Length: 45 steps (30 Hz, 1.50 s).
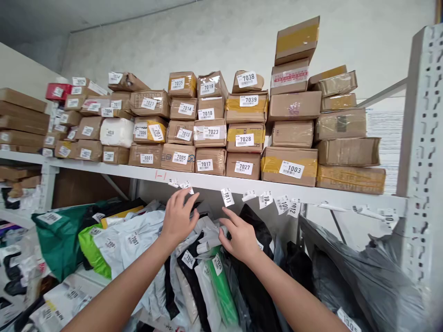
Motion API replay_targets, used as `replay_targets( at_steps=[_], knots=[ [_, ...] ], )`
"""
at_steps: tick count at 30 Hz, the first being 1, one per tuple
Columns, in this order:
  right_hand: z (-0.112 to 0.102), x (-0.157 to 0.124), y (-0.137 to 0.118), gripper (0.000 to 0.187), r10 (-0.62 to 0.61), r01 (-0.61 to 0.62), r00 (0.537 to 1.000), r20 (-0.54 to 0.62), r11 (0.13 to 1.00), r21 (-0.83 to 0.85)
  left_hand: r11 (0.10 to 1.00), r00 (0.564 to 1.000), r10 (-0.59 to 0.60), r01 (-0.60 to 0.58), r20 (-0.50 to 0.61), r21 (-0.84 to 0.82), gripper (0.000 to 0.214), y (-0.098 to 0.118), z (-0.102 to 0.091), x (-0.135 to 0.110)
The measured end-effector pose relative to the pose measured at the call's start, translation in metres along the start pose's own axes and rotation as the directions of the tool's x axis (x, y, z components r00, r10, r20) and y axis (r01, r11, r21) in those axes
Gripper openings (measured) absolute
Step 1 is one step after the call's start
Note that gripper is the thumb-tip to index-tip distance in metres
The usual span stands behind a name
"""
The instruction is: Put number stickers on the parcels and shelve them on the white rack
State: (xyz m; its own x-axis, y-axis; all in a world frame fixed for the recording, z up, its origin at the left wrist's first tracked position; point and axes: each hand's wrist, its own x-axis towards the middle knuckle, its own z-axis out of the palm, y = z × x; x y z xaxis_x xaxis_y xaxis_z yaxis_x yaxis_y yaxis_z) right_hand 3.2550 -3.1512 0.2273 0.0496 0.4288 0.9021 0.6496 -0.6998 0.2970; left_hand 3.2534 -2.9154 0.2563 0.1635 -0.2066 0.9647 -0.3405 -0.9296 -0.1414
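My left hand (179,216) is raised at the shelf edge, fingers spread and bent, its fingertips just by a small white sticker label (187,186); I cannot tell if they touch it. My right hand (238,236) hangs just below the sticker label marked 1013 (227,197), its index finger stretched toward it, the other fingers loosely curled and nothing visible in them. Both labels hang from the front edge of the white metal shelf (211,183). Behind and beneath my hands stand plastic-wrapped parcels, among them a green one (221,290) and a black one (254,281).
Cardboard boxes with number labels, such as 7017 (211,161) and 1003 (289,177), are stacked on the shelf. More stickers (266,199) hang along its edge to the right. Grey bags (363,272) bulge at lower right, beside a perforated upright (424,161). A dark green bag (60,240) sits left.
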Motion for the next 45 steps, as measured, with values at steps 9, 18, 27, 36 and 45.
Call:
replay_targets(
  at_steps=[9,18,27,36,45],
  knots=[
    [-0.039,0.0,0.022,0.07,0.3,-0.3,0.945,-0.134,0.954,0.017,0.93,0.937,0.331,-0.303,0.112,-0.208,0.063,0.092,0.022,0.043],
    [-0.049,-0.022,0.03,0.053,0.379,-0.377,0.924,-0.042,0.925,0.046,0.95,0.977,0.197,-0.17,0.08,-0.26,0.051,0.125,0.038,0.027],
    [-0.052,-0.031,0.034,0.047,0.32,-0.317,0.943,-0.094,0.947,0.052,0.944,0.961,0.277,-0.271,0.005,-0.189,0.046,0.129,0.05,0.02],
    [-0.07,-0.038,0.055,0.037,0.324,-0.34,0.926,-0.196,0.938,-0.058,0.951,0.959,0.278,-0.268,0.049,-0.155,0.049,0.135,0.049,0.026],
    [-0.092,-0.049,0.066,0.026,0.249,-0.293,0.919,-0.305,0.95,-0.106,0.883,0.917,0.397,-0.392,-0.035,-0.259,0.031,0.163,0.054,0.047]
  ],
)
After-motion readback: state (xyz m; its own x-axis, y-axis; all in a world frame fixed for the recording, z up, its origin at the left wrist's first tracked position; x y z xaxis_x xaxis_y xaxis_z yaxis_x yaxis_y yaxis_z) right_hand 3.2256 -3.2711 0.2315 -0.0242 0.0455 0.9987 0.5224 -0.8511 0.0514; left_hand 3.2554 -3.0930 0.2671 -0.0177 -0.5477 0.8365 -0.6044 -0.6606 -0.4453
